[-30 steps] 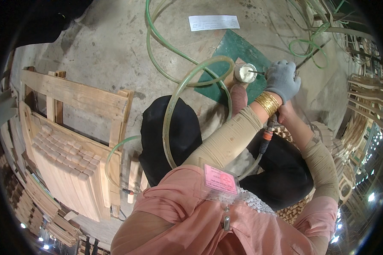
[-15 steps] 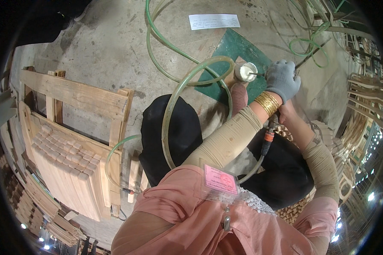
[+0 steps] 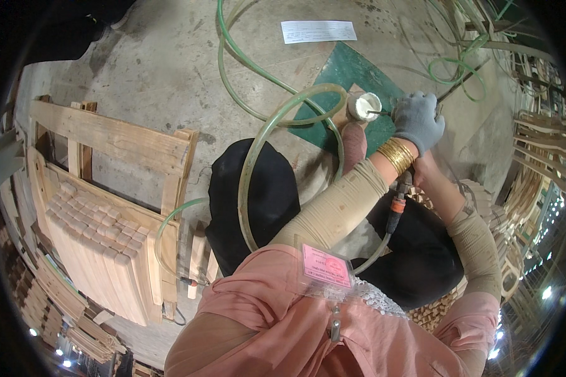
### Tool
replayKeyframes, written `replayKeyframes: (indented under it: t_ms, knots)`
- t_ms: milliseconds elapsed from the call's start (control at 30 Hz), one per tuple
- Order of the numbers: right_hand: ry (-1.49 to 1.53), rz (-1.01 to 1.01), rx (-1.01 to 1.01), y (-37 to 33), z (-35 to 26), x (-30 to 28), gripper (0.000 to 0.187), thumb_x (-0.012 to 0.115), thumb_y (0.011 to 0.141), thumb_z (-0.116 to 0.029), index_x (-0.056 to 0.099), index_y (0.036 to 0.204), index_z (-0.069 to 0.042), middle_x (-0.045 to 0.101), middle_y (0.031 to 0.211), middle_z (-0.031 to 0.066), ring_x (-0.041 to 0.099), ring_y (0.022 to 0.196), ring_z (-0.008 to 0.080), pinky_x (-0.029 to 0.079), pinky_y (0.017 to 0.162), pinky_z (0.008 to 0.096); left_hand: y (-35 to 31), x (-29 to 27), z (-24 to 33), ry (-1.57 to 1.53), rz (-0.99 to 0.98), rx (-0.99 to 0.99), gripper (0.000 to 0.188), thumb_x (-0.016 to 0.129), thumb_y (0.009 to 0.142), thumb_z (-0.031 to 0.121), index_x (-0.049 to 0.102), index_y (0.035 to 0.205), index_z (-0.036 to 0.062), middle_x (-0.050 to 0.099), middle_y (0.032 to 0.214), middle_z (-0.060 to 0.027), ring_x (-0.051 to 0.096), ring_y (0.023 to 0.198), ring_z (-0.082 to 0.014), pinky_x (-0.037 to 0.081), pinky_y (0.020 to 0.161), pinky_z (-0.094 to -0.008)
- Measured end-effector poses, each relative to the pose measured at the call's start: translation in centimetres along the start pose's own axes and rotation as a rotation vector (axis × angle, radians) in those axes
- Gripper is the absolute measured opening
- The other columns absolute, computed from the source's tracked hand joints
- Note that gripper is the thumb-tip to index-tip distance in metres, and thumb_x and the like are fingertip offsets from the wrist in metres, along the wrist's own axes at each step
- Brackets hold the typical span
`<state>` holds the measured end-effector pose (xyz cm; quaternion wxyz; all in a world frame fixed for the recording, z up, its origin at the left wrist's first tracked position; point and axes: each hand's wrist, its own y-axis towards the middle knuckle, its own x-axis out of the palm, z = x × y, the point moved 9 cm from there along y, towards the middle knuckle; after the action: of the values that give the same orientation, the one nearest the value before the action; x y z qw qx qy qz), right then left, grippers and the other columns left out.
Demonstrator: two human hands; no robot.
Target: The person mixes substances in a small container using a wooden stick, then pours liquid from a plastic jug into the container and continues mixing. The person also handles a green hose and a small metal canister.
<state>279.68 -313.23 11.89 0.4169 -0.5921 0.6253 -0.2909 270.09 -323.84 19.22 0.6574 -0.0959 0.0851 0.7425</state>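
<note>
My left hand (image 3: pixel 416 120), in a grey glove with gold bangles at the wrist, is closed over the front of an air tool. A thin dark rod (image 3: pixel 381 113) sticks out beside the glove and reaches a round white cup (image 3: pixel 365 105) with white inside. Most of the tool's body is hidden under my hands. My bare right hand (image 3: pixel 423 168) is wrapped round it lower down, its fingers largely out of sight. Below, an orange and black hose coupling (image 3: pixel 397 206) hangs from the tool. The cup is by my foot (image 3: pixel 355 141), over a green board (image 3: pixel 333 69).
A clear green hose (image 3: pixel 251 169) loops over my knee and across the floor. To the left, a wooden pallet frame (image 3: pixel 119 141) stands by stacked pale wooden bars (image 3: pixel 100 251). A paper sheet (image 3: pixel 319 31) lies beyond the board. Curved wooden parts (image 3: pixel 541 141) are piled at right.
</note>
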Motion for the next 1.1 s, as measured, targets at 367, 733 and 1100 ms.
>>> replayKeyframes:
  t_ms: [367,733,1100]
  knots:
    - [0.122,-0.089,0.090,0.53,1.03,0.11,0.037,0.041,0.090,-0.039,0.053,0.105,-0.007,0.061,0.097,0.0083,0.061,0.085,0.0196,0.051,0.074,0.0374,0.01,0.10,0.06,0.035,-0.021,-0.013,0.022,0.066,0.064,0.023,0.054,0.073,0.0069,0.055,0.076,-0.0142,0.055,0.076,-0.0334,0.043,0.069,-0.0434]
    - [0.134,-0.093,0.139,0.18,0.90,0.62,0.037,0.041,0.090,-0.039,0.054,0.104,-0.007,0.062,0.093,0.0077,0.062,0.082,0.0186,0.051,0.073,0.0372,0.36,0.22,-0.01,0.057,-0.045,-0.018,0.022,0.066,0.064,0.024,0.054,0.071,0.0068,0.056,0.075,-0.0147,0.055,0.076,-0.0337,0.043,0.070,-0.0432]
    - [0.138,-0.022,0.049,0.82,0.55,0.10,0.036,0.040,0.091,-0.039,0.053,0.106,-0.008,0.061,0.097,0.0071,0.060,0.085,0.0183,0.050,0.074,0.0361,0.49,-0.11,0.28,0.052,-0.019,0.005,0.022,0.064,0.064,0.024,0.053,0.069,0.0058,0.055,0.074,-0.0151,0.055,0.075,-0.0340,0.044,0.069,-0.0430]
